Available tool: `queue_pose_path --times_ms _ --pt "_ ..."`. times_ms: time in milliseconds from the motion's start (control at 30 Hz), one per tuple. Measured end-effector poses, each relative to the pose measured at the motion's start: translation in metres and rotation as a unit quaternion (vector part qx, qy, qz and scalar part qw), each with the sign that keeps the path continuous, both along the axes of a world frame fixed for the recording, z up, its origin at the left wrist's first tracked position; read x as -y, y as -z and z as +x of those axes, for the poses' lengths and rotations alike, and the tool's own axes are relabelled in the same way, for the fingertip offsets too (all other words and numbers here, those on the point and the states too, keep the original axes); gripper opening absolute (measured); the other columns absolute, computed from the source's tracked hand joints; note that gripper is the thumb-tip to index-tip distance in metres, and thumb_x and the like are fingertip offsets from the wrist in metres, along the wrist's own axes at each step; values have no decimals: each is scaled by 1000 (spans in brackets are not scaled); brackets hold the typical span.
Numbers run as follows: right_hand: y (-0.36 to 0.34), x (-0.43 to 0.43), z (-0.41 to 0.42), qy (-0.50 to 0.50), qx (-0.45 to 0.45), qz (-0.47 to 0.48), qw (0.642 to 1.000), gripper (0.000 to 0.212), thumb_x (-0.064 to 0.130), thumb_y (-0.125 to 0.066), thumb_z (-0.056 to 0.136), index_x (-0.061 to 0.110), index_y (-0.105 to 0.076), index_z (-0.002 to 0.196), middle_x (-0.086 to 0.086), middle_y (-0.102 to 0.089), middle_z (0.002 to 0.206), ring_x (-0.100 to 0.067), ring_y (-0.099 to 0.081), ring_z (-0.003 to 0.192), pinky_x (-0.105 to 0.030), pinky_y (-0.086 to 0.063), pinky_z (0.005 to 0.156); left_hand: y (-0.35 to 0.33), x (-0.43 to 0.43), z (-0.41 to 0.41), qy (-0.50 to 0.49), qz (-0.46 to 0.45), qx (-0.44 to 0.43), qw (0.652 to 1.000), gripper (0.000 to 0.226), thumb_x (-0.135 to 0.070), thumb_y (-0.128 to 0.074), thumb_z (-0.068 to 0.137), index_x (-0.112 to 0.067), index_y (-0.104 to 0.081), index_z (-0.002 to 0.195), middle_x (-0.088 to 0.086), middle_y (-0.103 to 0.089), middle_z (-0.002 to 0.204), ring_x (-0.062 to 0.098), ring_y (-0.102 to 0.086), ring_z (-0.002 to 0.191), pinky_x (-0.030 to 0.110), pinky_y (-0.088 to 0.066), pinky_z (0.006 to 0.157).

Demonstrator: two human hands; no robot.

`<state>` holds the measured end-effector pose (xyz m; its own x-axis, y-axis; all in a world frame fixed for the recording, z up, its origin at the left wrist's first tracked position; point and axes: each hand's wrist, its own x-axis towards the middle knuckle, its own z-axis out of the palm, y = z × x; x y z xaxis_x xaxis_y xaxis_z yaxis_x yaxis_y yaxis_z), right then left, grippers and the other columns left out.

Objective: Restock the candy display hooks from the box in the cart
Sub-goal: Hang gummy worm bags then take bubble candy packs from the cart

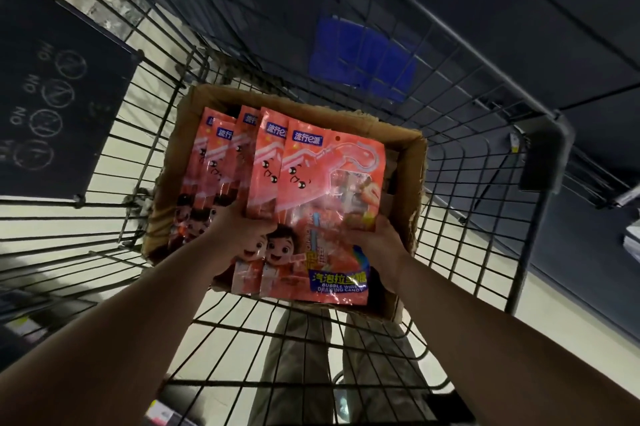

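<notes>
Several pink-red candy bags (311, 183) with cartoon faces stand fanned out above an open cardboard box (412, 183) in a wire cart (104, 183). My left hand (239, 231) grips the lower part of the bags from the left. My right hand (377, 238) holds the front bag's right edge. Both hands have fingers curled round the bags. The bag tops each show a small hang hole. No display hooks are in view.
The cart's dark frame and handle (540, 162) run along the right. A black sign (52, 96) with chalk-like circles hangs on the cart's left side. A blue panel (363, 58) lies beyond the cart. Pale floor and my trouser legs (311, 356) show below.
</notes>
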<state>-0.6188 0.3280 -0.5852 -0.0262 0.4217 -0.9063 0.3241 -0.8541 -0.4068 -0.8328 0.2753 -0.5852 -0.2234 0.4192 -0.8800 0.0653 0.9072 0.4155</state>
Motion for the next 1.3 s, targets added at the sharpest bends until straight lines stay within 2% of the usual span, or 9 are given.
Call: queue_pose_path --times_ms 167,233,333,500,667,800,933,1100,1300 --pt "-23 -2 4 -40 36 40 998 35 14 -70 85 14 -48 112 -8 -64 105 -22 -65 89 -34 -57 74 -20 12 0 -47 19 -38 998 1 -11 -68 83 -12 -68 84 8 -63 68 22 -57 61 29 -45 58" --pt "-37 -5 8 -40 47 60 996 34 12 -69 85 14 -48 111 -11 -65 107 -26 -67 91 -40 -58 78 -31 17 -4 -85 22 -29 996 6 -10 -69 82 -13 -67 77 9 -62 64 22 -53 59 30 -44 57" --pt "-61 -10 15 -37 45 88 994 31 5 -65 87 10 -50 113 -14 -67 104 -30 -68 90 -43 -59 73 -54 20 -11 -131 40 -11 991 7 -9 -72 79 -9 -70 85 16 -65 68 24 -55 58 35 -47 59" --pt "-108 -17 23 -30 23 128 991 28 3 -59 90 8 -51 116 -8 -65 99 -17 -64 81 -23 -52 56 -97 17 -13 -153 61 1 986 24 -20 -75 80 -4 -68 96 14 -69 74 21 -63 54 31 -53 53" --pt "-151 -22 31 -3 17 158 987 27 0 -58 90 6 -50 115 -10 -63 92 -22 -61 79 -29 -52 63 -151 8 0 -156 90 -11 984 18 -21 -75 79 -9 -68 89 12 -70 88 29 -64 83 44 -54 82" --pt "-185 -22 46 21 8 183 983 14 -3 -55 91 8 -53 99 -6 -60 85 -17 -58 73 -27 -47 57 -183 4 10 -151 122 7 981 8 -22 -68 85 -14 -65 85 11 -69 87 33 -65 88 49 -51 85" --pt "-210 -18 69 62 19 206 976 14 1 -60 89 11 -55 98 -15 -64 96 -31 -63 86 -47 -54 80 -198 -4 23 -129 166 22 977 4 -17 -67 87 -19 -67 91 11 -70 89 28 -63 78 35 -47 68" --pt "-234 -11 106 123 25 215 969 22 3 -61 88 7 -53 109 -22 -66 103 -37 -66 92 -53 -55 84 -214 -24 51 -106 178 65 976 26 -19 -73 81 -18 -66 106 13 -70 106 35 -63 104 57 -46 95" --pt "-256 5 155 196 24 237 951 20 3 -62 87 8 -55 105 -19 -66 97 -35 -66 86 -51 -56 84 -238 -44 93 -39 216 98 971 18 -16 -71 83 -14 -66 101 16 -70 108 35 -65 101 56 -47 96"
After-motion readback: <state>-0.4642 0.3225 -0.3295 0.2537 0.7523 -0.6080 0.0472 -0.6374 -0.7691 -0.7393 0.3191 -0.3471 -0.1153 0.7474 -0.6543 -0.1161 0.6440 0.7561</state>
